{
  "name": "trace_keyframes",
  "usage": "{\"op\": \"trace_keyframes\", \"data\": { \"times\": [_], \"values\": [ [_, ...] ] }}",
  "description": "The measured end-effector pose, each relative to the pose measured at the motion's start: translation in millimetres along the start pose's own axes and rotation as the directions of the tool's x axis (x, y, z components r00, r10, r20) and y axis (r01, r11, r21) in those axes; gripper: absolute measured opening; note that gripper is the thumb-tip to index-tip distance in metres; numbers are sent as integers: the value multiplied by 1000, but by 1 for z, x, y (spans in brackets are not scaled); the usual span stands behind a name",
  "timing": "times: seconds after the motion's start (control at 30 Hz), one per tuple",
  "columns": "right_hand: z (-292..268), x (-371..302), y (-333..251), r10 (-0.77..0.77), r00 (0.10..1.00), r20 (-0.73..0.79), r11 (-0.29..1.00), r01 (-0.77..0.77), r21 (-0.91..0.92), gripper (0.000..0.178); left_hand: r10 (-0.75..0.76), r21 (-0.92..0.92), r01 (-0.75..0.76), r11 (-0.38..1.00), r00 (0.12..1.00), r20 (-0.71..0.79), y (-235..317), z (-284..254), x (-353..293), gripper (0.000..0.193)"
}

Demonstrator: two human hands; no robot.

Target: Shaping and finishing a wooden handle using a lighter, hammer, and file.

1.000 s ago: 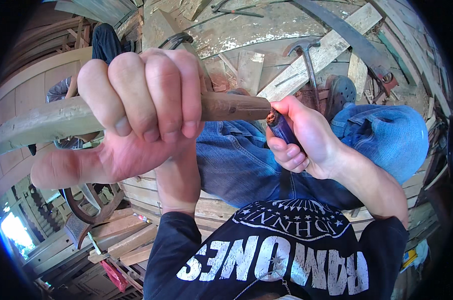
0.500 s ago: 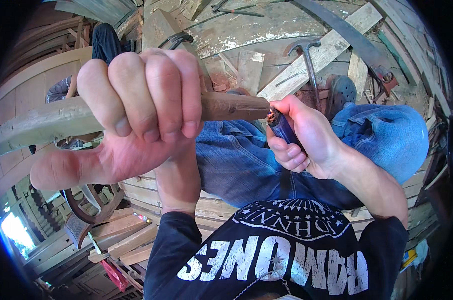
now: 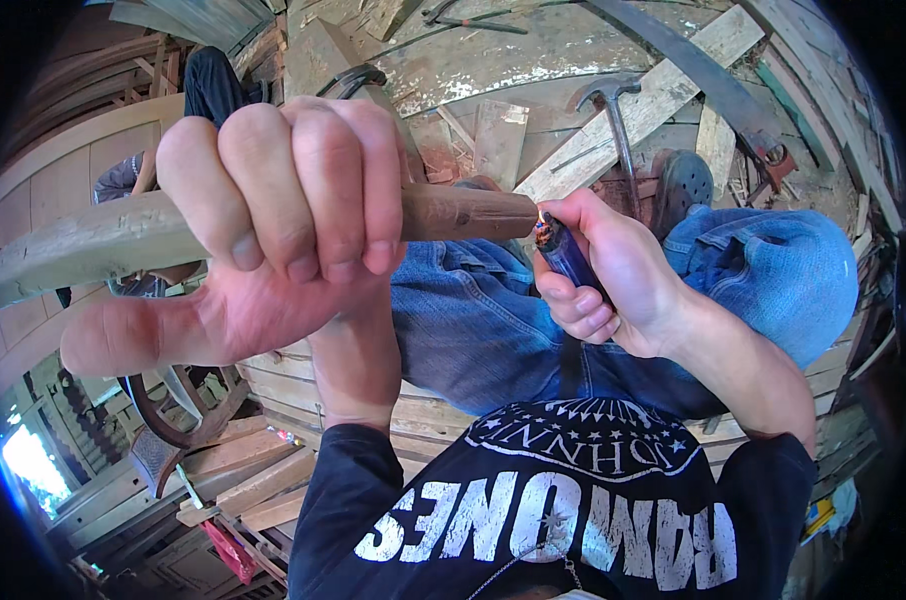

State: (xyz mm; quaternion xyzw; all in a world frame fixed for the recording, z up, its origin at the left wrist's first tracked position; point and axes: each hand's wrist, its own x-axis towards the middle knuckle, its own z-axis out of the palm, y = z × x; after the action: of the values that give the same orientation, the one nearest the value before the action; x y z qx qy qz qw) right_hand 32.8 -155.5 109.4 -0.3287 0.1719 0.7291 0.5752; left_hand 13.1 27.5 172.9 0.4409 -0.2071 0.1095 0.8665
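A long, slightly curved wooden handle (image 3: 463, 213) runs across from the left edge. My left hand (image 3: 273, 200) is closed round it, fingers over the top and thumb stretched out to the left. Its tapered, darker brown end points right, toward my right hand (image 3: 618, 265). That hand is closed on a dark blue lighter (image 3: 570, 262), with the thumb at its top. A small flame shows at the lighter's head, right beside the handle's tip. The far left end of the handle reaches the dark rim of the picture.
A claw hammer (image 3: 613, 110) stands by a grey clog (image 3: 685, 187) beyond my right knee. A handsaw (image 3: 688, 70) lies at the far right, near a pale plank (image 3: 643, 110). Wood scraps litter the floor. Another person's dark trouser leg (image 3: 211, 85) shows at the far left.
The flame at the lighter's head now stands taller and brighter against the handle's tip. Both hands and the handle have stayed almost in place.
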Motion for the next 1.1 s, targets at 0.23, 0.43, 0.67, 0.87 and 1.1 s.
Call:
{"op": "trace_keyframes", "data": {
  "times": [0.23, 0.43, 0.67, 0.87, 1.1],
  "values": [
    [1, -1, -1, 3, 1000, -23, 1000, -3, -9, 56, 7, -3, -7, 1000, 1000, 7, -1, 0, 0, 47],
    [1, -1, -1, -8, 1000, -27, 1000, 8, -12, 56, 3, 6, -4, 1000, 1000, 20, -1, 0, 0, 47],
    [2, -2, -2, 4, 1000, -31, 1000, -4, 5, 56, 10, 6, -11, 1000, 999, 35, -2, 0, 1, 46],
    [1, -2, -1, -4, 1000, -20, 1000, 4, 6, 56, 9, 8, -9, 1000, 1000, 27, -3, 2, 1, 44],
    [1, -2, -1, -29, 1000, -5, 1000, 29, 4, 55, 15, -2, -15, 1000, 1000, 19, -3, 1, 1, 45]
  ]
}}
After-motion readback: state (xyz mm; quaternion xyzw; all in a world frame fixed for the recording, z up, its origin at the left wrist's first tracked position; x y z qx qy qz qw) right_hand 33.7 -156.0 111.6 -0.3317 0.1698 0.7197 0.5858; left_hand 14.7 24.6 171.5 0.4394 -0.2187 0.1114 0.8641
